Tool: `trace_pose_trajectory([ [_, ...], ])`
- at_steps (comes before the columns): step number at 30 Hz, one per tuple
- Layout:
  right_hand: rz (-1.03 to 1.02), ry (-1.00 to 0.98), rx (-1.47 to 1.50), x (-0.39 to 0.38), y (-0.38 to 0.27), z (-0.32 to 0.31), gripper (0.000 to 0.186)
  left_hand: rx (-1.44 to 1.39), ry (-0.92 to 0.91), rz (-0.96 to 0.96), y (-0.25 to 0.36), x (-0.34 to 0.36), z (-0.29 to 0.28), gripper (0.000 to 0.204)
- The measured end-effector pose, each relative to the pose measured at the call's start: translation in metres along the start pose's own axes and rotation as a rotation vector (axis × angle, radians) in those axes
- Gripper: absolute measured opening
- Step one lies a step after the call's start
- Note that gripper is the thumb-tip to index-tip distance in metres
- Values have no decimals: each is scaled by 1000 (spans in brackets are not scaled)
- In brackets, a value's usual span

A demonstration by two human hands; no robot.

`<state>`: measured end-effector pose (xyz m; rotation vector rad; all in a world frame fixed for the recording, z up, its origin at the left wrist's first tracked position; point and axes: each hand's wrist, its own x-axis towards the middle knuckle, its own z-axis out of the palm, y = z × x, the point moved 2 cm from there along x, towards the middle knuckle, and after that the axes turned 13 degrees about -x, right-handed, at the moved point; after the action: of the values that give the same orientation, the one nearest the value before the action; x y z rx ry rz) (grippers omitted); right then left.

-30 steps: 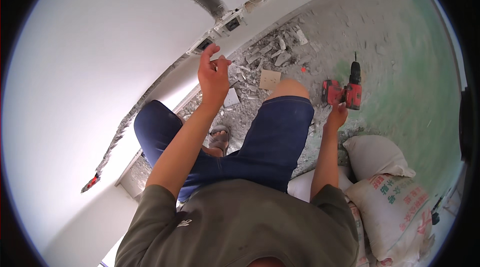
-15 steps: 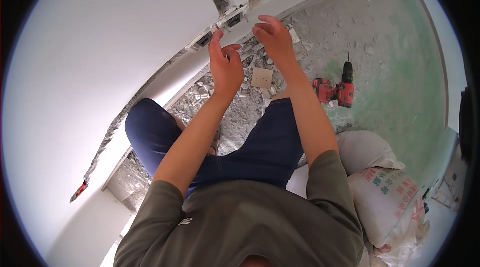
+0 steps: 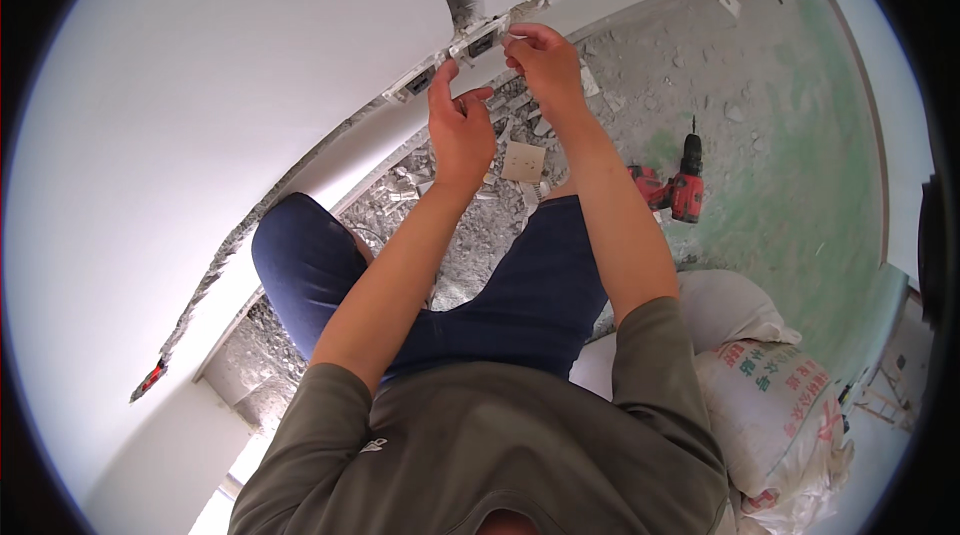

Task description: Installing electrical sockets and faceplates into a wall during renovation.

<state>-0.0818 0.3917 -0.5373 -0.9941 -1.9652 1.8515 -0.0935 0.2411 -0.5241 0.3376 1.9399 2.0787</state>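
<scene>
My right hand (image 3: 548,70) is raised to the wall, thumb and forefinger pinched together beside the right dark junction box (image 3: 482,43). Whatever they pinch is too small to make out. Lower and to the left, my left hand (image 3: 462,140) has its forefinger stretched up to the wall between the two boxes, its thumb apart. The other fingers curl in, and a small dark thing seems to show among them. The left junction box (image 3: 420,82) sits in the same chipped slot. Below my hands a cream socket plate (image 3: 523,162) lies on the rubble.
Rubble (image 3: 400,185) covers the floor along the wall. A red and black cordless drill (image 3: 686,185) stands to the right. Stuffed white sacks (image 3: 765,405) lie at my right side. A chiselled groove (image 3: 240,225) runs along the white wall (image 3: 200,85); another pale plate (image 3: 729,3) lies far right.
My right hand has come closer to the right junction box, its fingertips now at the wall. The left forefinger stays by the boxes. The whole view has shifted slightly.
</scene>
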Motion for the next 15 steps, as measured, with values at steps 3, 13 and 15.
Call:
trace_pose_trajectory([
  [3, -42, 9, 28, -1, -3, -1, 25, -8, -11, 18, -2, -1, -1, 47],
  [13, -229, 100, -527, 7, -7, -3, 25, 56, 0, 69, -5, 0, 0, 51],
  [15, -234, 123, -554, 4, -7, -3, 25, 21, -6, 51, 0, -1, 1, 51],
])
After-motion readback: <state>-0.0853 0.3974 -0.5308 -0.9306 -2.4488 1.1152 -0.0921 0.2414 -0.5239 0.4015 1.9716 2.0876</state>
